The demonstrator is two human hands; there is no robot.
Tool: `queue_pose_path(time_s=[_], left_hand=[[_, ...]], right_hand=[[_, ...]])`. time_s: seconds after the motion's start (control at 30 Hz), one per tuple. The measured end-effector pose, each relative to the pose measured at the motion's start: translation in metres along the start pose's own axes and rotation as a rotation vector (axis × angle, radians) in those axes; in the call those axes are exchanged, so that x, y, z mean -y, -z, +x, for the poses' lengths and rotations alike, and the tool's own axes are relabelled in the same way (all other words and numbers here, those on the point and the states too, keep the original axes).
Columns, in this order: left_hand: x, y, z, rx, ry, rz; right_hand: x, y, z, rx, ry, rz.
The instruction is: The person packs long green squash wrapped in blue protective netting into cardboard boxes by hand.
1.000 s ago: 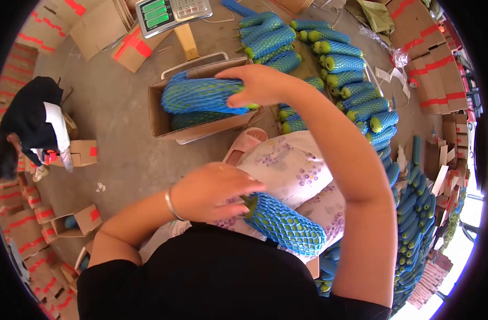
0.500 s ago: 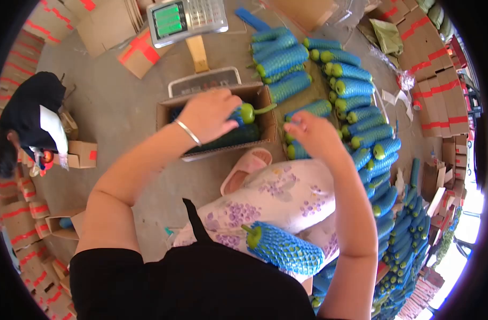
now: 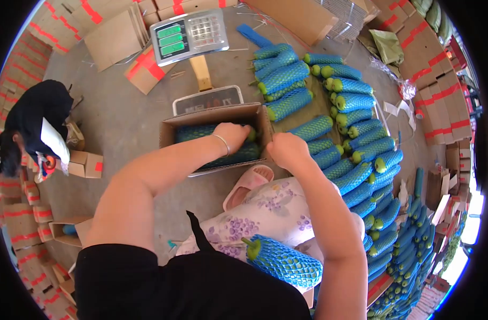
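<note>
Your left hand (image 3: 230,133) presses open-fingered on netted produce (image 3: 201,132) inside the cardboard box (image 3: 214,116), while your right hand (image 3: 286,151) grips its wall.

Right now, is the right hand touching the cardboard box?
Touching. The head view shows the right hand closed on the right end wall of the cardboard box, fingers at its rim, no gap, while the left hand reaches inside.
</note>
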State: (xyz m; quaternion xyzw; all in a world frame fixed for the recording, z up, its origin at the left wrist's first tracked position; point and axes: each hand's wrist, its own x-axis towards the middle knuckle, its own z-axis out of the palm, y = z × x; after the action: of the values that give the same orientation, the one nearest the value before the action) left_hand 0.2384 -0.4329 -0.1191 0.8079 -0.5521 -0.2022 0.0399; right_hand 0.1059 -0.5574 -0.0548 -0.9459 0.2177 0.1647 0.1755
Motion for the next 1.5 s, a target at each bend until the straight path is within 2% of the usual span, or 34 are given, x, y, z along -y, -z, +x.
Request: queue_pose_path(time_s=[0.07,0.13,0.17,0.2,0.23,0.3,0.33,0.37,0.4,0.47,0.5,0.67,0.77,0.93,1.0,1.07,1.13,1.23,1.3,1.37,1.43,1.5], left_hand=[[0.007,-0.044,0.027,0.004,0.089,0.175],[0.020,-0.038,0.034,0.010,0.072,0.063],[0.023,-0.013,0.027,0.118,0.006,-0.069],[0.026,0.003,0.013,0.213,0.024,-0.361],[0.022,0.019,-0.010,0.281,-0.015,-0.515],[0.011,0.044,-0.070,0.304,-0.134,-0.458],[0.006,0.055,-0.095,0.455,-0.051,-0.367],[0.009,0.042,-0.123,0.238,-0.080,-0.152],[0.018,0.035,-0.137,0.236,-0.064,-0.150],[0.032,0.021,-0.165,0.206,0.265,0.085],[0.040,0.013,-0.173,0.039,0.222,0.126],[0.070,0.019,-0.213,-0.042,0.413,0.199],[0.100,0.009,-0.270,-0.146,0.633,0.209],[0.110,-0.037,-0.365,-0.272,0.942,0.092],[0.105,-0.060,-0.378,-0.245,1.052,0.100],[0.114,-0.096,-0.378,-0.021,1.166,0.126],[0.098,-0.124,-0.383,0.000,1.166,0.038],[0.064,-0.113,-0.357,-0.033,1.125,-0.030],[0.058,-0.107,-0.341,-0.043,1.137,-0.059],[0.060,-0.114,-0.341,-0.049,1.162,-0.087],[0.074,-0.137,-0.338,-0.388,1.116,-0.316],[0.077,-0.136,-0.328,-0.405,1.119,-0.293]], right_hand=[[-0.002,-0.003,0.000,0.008,0.034,-0.047],[-0.001,-0.004,0.000,-0.079,-0.018,-0.010],[-0.002,-0.007,-0.005,-0.045,-0.027,0.007],[-0.005,-0.005,-0.006,-0.057,-0.008,0.051],[-0.010,0.000,-0.006,-0.081,0.009,0.093],[-0.023,0.009,-0.006,-0.059,-0.018,0.181],[-0.028,0.010,-0.009,-0.031,-0.032,0.257],[-0.031,0.012,-0.013,-0.023,-0.024,0.262],[-0.032,0.015,-0.015,-0.090,-0.034,0.350],[-0.033,0.015,-0.017,-0.151,-0.013,0.439],[-0.032,0.014,-0.018,-0.152,-0.007,0.434],[-0.032,0.017,-0.029,-0.183,0.030,0.447],[-0.037,0.022,-0.040,-0.226,-0.009,0.546],[-0.043,0.024,-0.050,-0.246,-0.015,0.634],[-0.048,0.019,-0.056,-0.263,-0.040,0.661],[-0.057,0.013,-0.070,-0.375,0.053,0.583],[-0.046,0.028,-0.107,-0.377,0.040,0.598],[-0.044,0.027,-0.156,-0.335,0.055,0.718],[-0.054,0.027,-0.176,-0.505,0.161,0.680],[-0.060,0.026,-0.197,-0.539,0.080,0.720],[-0.072,0.017,-0.212,-0.620,-0.017,0.800],[-0.080,0.007,-0.224,-0.692,-0.070,0.902]])
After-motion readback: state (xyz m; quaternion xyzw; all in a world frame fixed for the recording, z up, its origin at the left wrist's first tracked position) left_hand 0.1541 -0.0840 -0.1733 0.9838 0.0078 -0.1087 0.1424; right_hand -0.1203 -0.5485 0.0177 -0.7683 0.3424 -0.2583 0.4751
